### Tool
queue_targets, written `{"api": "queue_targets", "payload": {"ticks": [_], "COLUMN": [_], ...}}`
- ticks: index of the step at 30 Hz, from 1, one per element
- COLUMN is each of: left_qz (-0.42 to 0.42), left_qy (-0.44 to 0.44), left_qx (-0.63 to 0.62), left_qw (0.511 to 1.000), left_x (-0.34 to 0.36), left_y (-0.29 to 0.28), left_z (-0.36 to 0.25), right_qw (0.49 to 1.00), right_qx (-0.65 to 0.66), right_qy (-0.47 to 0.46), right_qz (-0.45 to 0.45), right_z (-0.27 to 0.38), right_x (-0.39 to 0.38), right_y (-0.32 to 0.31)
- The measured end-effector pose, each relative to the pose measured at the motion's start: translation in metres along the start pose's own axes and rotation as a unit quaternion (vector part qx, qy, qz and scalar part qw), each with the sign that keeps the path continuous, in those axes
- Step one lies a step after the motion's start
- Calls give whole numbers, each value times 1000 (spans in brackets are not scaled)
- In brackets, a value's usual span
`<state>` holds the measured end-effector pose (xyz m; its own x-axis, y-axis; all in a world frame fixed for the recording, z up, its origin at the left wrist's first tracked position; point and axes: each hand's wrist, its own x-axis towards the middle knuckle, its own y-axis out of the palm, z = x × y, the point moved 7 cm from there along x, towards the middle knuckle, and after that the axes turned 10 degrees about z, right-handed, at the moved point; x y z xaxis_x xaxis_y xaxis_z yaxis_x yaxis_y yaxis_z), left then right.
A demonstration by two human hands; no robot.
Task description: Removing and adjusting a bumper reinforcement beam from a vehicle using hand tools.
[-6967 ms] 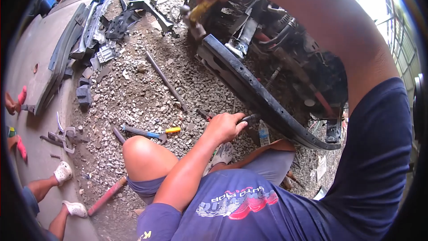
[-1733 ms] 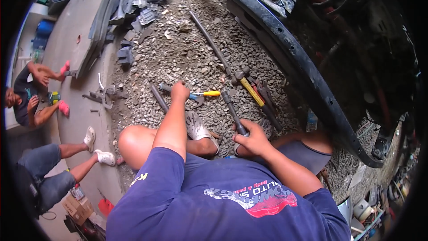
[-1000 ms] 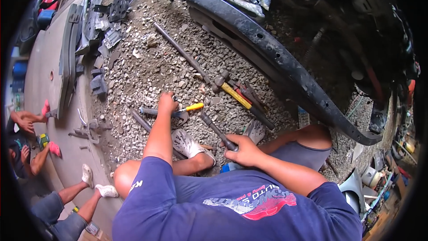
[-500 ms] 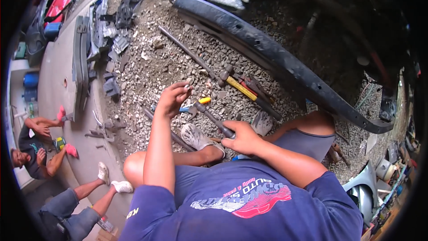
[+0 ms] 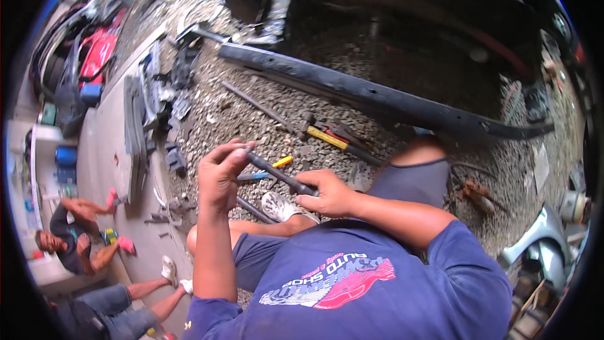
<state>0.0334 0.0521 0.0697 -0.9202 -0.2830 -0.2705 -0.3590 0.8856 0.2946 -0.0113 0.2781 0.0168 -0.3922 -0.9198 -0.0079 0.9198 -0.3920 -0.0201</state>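
Handling appears unfinished: right hand (image 5: 331, 194) grips the dark tool (image 5: 275, 172); left hand (image 5: 219, 174), fingers narrowed, meets its tip, hold unclear.

Left forearm (image 5: 215, 252) upright, left grip (image 5: 220, 175) raised, fingers (image 5: 234, 160) bent; right forearm (image 5: 402, 215) slanting inward, right grip (image 5: 328, 194) curled tight.

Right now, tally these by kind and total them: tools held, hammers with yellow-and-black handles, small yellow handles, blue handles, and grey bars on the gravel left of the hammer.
Dark tool in the right hand: 1
Yellow-and-black hammer: 1
Small yellow handle: 1
Blue handle: 1
Grey bars: 2
Total: 6
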Motion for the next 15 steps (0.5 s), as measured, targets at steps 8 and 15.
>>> {"api": "queue_targets", "payload": {"ticks": [8, 15], "left_qz": [-13, 172], "left_qy": [109, 144], "left_qx": [57, 152], "left_qw": [992, 963], "left_x": [-31, -47], "left_y": [75, 214], "left_z": [-36, -59], "right_qw": [987, 968], "right_qx": [-29, 96], "right_qy": [-111, -148], "right_qz": [-113, -178], "right_z": [48, 82], "right_x": [-53, -154], "right_y": [-15, -52]}}
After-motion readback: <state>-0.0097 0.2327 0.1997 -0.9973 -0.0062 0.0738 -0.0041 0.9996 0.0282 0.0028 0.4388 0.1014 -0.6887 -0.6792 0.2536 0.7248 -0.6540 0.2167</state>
